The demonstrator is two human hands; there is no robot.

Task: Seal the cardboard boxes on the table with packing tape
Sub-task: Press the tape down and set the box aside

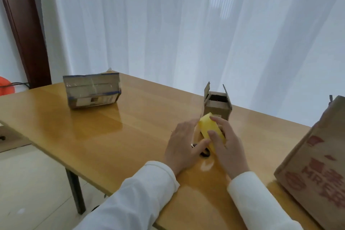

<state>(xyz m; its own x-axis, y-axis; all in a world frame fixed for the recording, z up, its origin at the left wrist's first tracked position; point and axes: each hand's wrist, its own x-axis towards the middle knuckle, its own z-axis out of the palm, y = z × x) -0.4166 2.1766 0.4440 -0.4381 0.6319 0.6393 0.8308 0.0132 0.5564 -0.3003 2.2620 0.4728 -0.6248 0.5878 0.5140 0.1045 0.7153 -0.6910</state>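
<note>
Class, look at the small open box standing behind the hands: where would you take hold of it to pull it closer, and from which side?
Grip the small open box by its two side walls, below the flaps, coming from above and the near side. It stands upright, its top flaps stick up and would bend, and the yellow tape roll held by the right hand crowds its lower front.

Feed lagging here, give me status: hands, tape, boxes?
Right hand grips yellow tape roll; left hand touches it. Small box behind, flaps open. Dark object under the hands, unclear.
</note>
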